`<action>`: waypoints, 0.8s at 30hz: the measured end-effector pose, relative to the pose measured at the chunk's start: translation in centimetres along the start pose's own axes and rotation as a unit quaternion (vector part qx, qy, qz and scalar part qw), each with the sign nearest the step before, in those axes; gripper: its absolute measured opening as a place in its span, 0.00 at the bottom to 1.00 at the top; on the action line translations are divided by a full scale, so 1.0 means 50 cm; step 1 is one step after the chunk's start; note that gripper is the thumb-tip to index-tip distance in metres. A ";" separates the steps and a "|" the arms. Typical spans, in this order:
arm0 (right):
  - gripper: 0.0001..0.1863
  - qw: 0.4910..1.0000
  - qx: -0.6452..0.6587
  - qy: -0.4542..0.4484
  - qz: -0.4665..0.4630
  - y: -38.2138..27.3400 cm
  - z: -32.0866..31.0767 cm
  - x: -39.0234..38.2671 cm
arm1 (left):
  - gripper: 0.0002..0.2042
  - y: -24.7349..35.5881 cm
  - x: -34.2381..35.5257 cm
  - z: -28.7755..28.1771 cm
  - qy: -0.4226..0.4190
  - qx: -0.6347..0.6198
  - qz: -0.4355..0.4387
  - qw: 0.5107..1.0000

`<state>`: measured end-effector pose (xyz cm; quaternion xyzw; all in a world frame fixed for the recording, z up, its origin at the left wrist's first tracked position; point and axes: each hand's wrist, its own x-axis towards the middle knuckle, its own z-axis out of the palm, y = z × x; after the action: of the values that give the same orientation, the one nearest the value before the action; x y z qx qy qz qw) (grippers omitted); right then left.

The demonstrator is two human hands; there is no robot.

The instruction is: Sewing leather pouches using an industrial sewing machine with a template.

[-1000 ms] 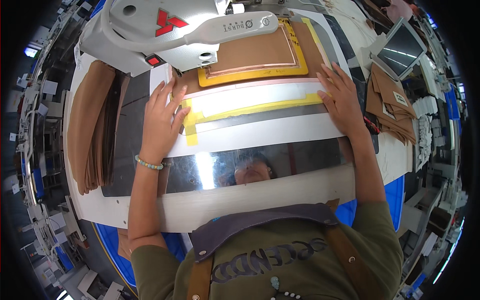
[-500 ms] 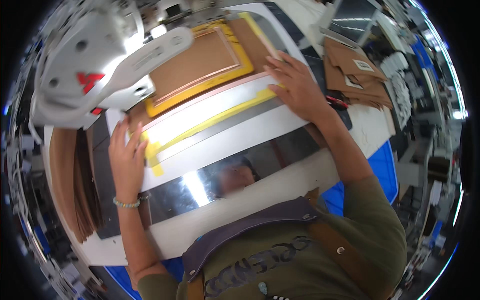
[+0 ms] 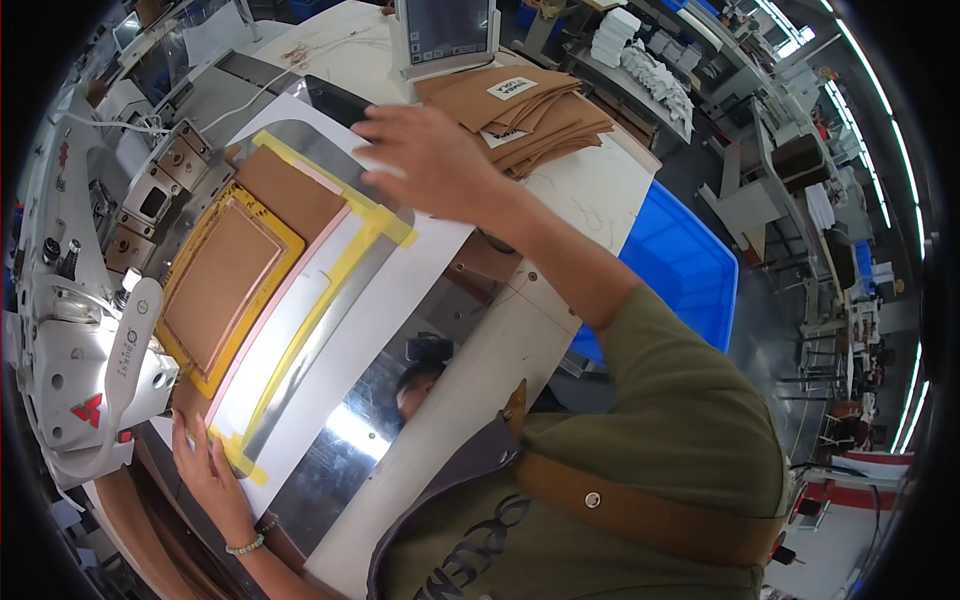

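My left hand (image 3: 215, 475) rests with fingers apart on the lower-left end of a brown panel (image 3: 287, 195) held in a taped sheet assembly. My right hand (image 3: 425, 160) is open, slightly blurred, over the assembly's upper-right corner, near a stack of brown cut pieces (image 3: 545, 122); whether it touches anything is unclear. On the panel lies a yellow frame (image 3: 285, 246) with a brown inner area, beside the white machine head (image 3: 75, 390). Yellow tape (image 3: 310, 325) runs along a pale strip, over a white sheet (image 3: 350, 340) and a shiny metal plate (image 3: 330, 485).
A small screen (image 3: 443, 30) stands at the table's back. A blue bin (image 3: 680, 280) sits beside the table edge (image 3: 640, 170). More brown pieces (image 3: 120, 510) lie left. Worktables with white bundles (image 3: 650, 75) and machines fill the right background.
The view has swung rightward, so the assembly appears slanted. My right hand has left the panel's right edge and moved toward the back corner. My left hand remains at the left edge.
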<state>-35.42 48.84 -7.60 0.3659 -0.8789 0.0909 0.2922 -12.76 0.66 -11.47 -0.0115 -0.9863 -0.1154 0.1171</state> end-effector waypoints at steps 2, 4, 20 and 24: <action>0.13 0.995 -0.043 0.046 0.071 0.089 -0.078 0.011 | 0.21 0.003 0.002 -0.002 0.001 -0.004 0.000 1.000; 0.11 0.989 -0.056 0.028 0.136 0.183 -0.127 0.006 | 0.22 -0.001 0.001 -0.006 0.002 0.009 0.011 1.000; 0.09 0.866 0.400 -0.215 0.211 0.302 -0.154 0.097 | 0.23 0.020 -0.003 -0.091 -0.027 -0.002 -0.005 1.000; 0.12 0.859 0.441 -0.190 0.176 0.075 -0.053 0.219 | 0.23 -0.006 0.008 -0.078 -0.045 0.012 0.037 0.998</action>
<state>-42.99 46.07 1.12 0.3058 -0.8349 0.4479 -0.0937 -12.26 -0.52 -7.75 -0.0520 -0.9909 -0.0982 0.0765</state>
